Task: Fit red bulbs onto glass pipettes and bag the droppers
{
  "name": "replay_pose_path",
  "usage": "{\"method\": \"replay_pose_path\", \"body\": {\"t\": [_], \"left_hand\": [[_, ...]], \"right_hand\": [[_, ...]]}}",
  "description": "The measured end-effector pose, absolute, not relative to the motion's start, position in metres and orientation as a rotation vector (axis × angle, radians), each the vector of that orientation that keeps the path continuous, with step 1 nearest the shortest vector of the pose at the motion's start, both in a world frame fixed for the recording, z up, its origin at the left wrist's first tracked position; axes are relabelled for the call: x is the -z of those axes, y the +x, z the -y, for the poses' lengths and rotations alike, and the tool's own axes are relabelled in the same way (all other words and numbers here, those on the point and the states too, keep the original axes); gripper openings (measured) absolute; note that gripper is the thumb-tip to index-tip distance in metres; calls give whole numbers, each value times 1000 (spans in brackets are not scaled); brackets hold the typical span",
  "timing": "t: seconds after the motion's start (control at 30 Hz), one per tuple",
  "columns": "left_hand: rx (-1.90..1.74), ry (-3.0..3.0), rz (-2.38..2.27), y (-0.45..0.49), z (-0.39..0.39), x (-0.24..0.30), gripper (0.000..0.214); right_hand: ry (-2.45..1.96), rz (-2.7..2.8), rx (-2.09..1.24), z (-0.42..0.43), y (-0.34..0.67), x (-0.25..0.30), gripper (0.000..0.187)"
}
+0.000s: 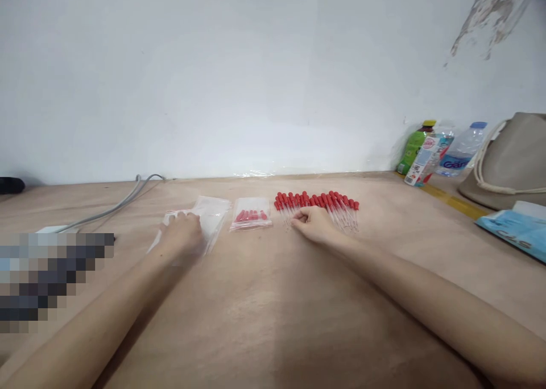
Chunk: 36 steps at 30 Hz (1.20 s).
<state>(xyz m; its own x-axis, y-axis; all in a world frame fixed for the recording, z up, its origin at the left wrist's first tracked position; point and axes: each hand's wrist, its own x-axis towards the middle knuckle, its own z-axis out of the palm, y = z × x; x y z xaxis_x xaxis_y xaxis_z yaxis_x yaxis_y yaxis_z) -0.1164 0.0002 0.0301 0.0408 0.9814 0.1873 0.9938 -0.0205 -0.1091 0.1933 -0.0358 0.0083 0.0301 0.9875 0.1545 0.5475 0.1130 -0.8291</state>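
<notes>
My left hand (182,230) is over a spread of clear plastic zip bags (210,215), its fingers bent down onto one of them. The fingertips are partly hidden behind the hand. My right hand (313,223) lies at the front of a row of glass droppers with red rubber bulbs (335,198). Its thumb and fingers are pinched together at the thin glass tubes; what sits between them is too small to make out. Between my hands lies a filled zip bag (251,204), with several red bulbs showing through it.
Grey cables (128,198) run along the left of the wooden table (256,309). At the back right stand a green bottle (413,147), a clear bottle (463,153) and a carton-like labelled bottle (426,161). A beige bag (512,161) and a blue packet (514,232) are at the right edge.
</notes>
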Motion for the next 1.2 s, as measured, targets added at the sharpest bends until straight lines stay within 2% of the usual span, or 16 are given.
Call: {"method": "replay_pose_path", "body": {"t": [0.1, 0.27, 0.33, 0.43, 0.6, 0.8, 0.9, 1.1, 1.17, 1.2], "left_hand": [[160, -2082, 1793, -89, 22, -49, 44], [142, -2828, 919, -34, 75, -44, 44], [111, -2989, 738, -23, 89, -31, 47], [87, -3144, 723, -21, 96, -14, 55], [270, -3235, 873, -24, 93, -7, 49], [637, -3241, 996, -20, 97, -7, 34], [664, -3247, 962, -21, 96, -6, 32], [582, -3244, 1023, -23, 93, -3, 38], [544, -3241, 1033, -22, 91, -4, 40], [521, -3241, 1031, -22, 90, -5, 41]], "right_hand": [[-1677, 1638, -474, 21, 209, -14, 10], [-1820, 1715, -295, -3, 195, -20, 13], [-1865, 1745, -256, -9, 182, -20, 14], [-1940, 1744, -211, -17, 166, -21, 17], [-2027, 1696, -218, -28, 153, -23, 28], [-1995, 1652, -370, -34, 153, -29, 21], [-1875, 1652, -505, -26, 167, -37, 15], [-1507, 1608, -750, 23, 221, -28, 32], [-1354, 1464, -833, 42, 236, -16, 30], [-1270, 1363, -884, 51, 241, -9, 37]]}}
